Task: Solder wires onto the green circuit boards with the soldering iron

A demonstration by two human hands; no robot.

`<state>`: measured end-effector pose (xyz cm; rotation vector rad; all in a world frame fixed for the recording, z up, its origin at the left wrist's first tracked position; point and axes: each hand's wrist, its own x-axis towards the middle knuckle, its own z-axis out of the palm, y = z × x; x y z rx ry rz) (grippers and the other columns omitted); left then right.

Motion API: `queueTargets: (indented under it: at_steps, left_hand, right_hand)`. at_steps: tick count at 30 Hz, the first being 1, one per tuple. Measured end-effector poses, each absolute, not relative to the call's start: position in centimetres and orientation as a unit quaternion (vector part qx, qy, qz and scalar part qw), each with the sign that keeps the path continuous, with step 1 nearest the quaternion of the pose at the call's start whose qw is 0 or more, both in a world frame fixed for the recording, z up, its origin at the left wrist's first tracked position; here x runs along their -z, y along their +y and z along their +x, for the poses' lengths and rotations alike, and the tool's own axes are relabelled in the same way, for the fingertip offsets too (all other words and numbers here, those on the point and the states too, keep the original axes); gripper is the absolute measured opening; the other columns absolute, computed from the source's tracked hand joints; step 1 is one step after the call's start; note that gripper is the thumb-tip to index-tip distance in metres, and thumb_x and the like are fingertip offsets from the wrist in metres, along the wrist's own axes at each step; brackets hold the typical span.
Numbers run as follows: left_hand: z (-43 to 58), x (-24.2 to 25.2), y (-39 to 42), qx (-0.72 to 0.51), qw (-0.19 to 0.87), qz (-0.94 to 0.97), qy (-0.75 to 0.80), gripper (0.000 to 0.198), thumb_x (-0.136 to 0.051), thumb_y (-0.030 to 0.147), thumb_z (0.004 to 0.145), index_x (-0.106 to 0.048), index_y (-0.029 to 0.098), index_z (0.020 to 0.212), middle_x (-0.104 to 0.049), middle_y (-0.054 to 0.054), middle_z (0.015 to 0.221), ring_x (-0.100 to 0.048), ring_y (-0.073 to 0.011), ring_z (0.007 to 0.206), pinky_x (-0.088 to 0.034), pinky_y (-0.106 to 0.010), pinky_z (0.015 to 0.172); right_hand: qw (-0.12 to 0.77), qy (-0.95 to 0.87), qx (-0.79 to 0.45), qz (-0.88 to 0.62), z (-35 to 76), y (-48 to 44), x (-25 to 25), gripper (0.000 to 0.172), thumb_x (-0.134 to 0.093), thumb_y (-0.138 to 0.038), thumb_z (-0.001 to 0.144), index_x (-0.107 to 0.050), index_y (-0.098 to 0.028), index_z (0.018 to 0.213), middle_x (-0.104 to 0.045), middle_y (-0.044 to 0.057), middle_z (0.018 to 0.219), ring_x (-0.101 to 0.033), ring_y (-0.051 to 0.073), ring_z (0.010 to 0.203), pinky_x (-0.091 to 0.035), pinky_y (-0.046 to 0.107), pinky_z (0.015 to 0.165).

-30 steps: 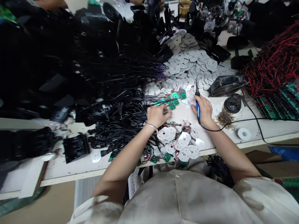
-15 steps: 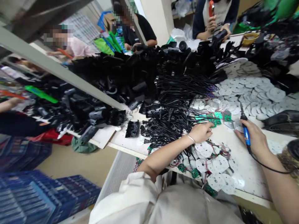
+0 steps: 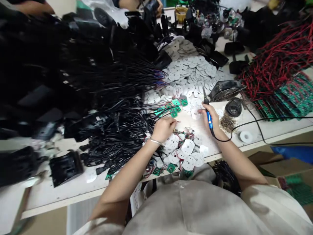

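Note:
My right hand [image 3: 212, 117] is closed round a blue soldering iron [image 3: 208, 115], its tip pointing up toward a white round disc [image 3: 195, 113] on the bench. My left hand [image 3: 163, 128] is closed in a pinch on a thin wire end, just below a row of small green circuit boards [image 3: 176, 107]. A silver bangle sits on my left wrist. Close to my body lies a cluster of white discs [image 3: 182, 150] wired with red leads to small green boards. The iron's black cord [image 3: 254, 123] runs off to the right.
Black power cables [image 3: 117, 130] and black plastic housings cover the left half of the bench. A heap of white discs [image 3: 190, 71] lies behind. A small black fan [image 3: 226, 89], a solder reel [image 3: 245, 136], red wires [image 3: 276, 62] and green boards [image 3: 290, 98] are at right.
The view swung left toward other workers, then back down to the bench. My left hand has drawn back slightly from the green boards; my right hand still grips the iron.

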<state>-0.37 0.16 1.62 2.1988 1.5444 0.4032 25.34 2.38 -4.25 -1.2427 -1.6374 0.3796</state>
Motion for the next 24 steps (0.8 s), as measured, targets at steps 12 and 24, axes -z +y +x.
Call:
queueTargets:
  at_steps: [12, 24]
  left_hand:
    - [0.8, -2.9, 0.5, -0.066, 0.196, 0.774, 0.598, 0.022, -0.054, 0.023, 0.090, -0.075, 0.018, 0.086, -0.076, -0.007, 0.091, -0.069, -0.0231, 0.085, -0.049, -0.032, 0.075]
    - [1.6, -1.8, 1.8, -0.204, 0.318, 0.700, 0.606, 0.014, -0.056, 0.025, 0.079, -0.066, 0.018, 0.070, -0.067, -0.002, 0.068, -0.059, -0.0156, 0.064, -0.044, -0.027, 0.065]
  right_hand:
    - [0.404, -0.737, -0.289, -0.459, 22.3, -0.1, 4.0, 0.030, -0.053, -0.038, 0.098, -0.060, -0.029, 0.126, -0.069, 0.007, 0.113, -0.070, 0.019, 0.099, -0.059, 0.033, 0.089]
    - [0.452, -0.707, -0.253, -0.481, 20.4, -0.9, 5.1, 0.030, -0.043, -0.036, 0.103, -0.059, -0.028, 0.128, -0.066, 0.008, 0.117, -0.068, 0.019, 0.103, -0.058, 0.035, 0.091]
